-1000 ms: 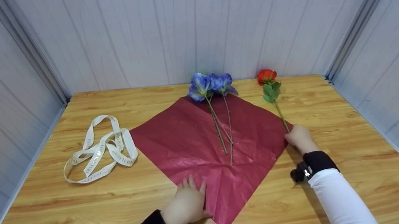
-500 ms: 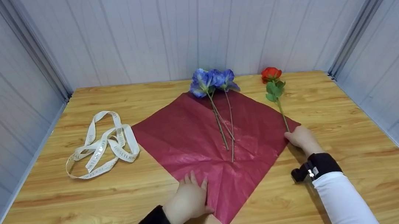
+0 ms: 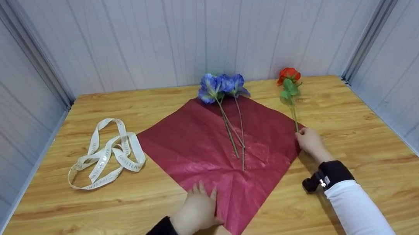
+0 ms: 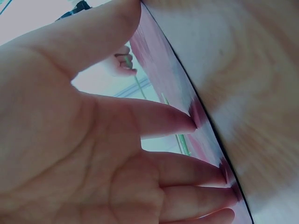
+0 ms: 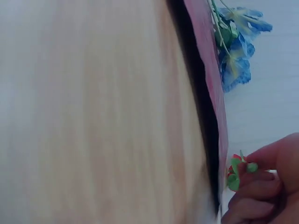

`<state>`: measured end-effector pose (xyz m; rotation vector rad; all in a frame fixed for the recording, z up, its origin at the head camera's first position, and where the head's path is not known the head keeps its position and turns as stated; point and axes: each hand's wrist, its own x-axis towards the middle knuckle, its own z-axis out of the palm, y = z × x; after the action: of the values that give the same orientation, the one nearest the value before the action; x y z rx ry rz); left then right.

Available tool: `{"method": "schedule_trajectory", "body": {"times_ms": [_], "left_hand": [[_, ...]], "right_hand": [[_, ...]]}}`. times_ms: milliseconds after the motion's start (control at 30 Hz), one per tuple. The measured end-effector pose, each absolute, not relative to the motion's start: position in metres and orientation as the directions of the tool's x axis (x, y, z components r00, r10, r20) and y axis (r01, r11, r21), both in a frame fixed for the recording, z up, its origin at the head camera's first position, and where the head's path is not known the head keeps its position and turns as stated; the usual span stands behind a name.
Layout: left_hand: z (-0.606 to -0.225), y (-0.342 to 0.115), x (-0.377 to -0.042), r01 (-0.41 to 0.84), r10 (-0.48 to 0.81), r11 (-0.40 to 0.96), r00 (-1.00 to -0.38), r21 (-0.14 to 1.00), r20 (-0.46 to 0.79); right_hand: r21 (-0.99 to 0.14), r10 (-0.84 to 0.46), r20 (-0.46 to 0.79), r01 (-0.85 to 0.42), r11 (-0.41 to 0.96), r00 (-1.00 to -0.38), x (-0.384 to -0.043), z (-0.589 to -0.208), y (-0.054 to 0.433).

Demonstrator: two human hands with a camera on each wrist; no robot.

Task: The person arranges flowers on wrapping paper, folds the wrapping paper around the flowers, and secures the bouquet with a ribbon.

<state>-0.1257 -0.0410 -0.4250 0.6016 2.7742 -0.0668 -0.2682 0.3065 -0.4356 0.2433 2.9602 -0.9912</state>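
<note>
A red rose with green leaves stands out at the right, and my right hand pinches its stem low down, by the right corner of the dark red wrapping paper. In the right wrist view the rose shows beyond the curled fingers. Across the lower left edge of the paper lies my left hand, its fingers spread and fingertips on the sheet. The left wrist view shows that palm and the straight fingers. Blue flowers rest on the paper's far corner, their thin stems pointing toward me.
A loosely looped white ribbon with printed letters lies on the wooden table left of the paper. Pale panel walls enclose the table at the back and both sides.
The rose's head has swung slightly to the right and its stem points more straight away from me. My left hand stays in place on the paper.
</note>
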Motion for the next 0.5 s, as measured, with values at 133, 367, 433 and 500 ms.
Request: {"method": "schedule_trajectory", "body": {"times_ms": [133, 367, 433, 500], "left_hand": [[-0.425, -0.041, -0.125, 0.409, 0.396, 0.912, -0.865, 0.024, -0.308], [-0.425, -0.041, -0.126, 0.415, 0.396, 0.910, -0.865, 0.007, -0.308], [-0.425, -0.040, -0.126, 0.412, 0.393, 0.911, -0.865, 0.005, -0.312], [-0.424, -0.040, -0.126, 0.410, 0.389, 0.912, -0.866, 0.000, -0.314]], "right_hand": [[-0.609, 0.142, -0.002, 0.114, 0.785, -0.990, -0.270, -0.432, 0.291], [-0.618, 0.154, 0.174, 0.014, 0.786, -0.973, -0.270, -0.426, 0.249], [-0.621, 0.154, 0.217, -0.014, 0.784, -0.964, -0.269, -0.424, 0.234], [-0.627, 0.133, 0.237, -0.047, 0.778, -0.962, -0.267, -0.421, 0.218]]}}
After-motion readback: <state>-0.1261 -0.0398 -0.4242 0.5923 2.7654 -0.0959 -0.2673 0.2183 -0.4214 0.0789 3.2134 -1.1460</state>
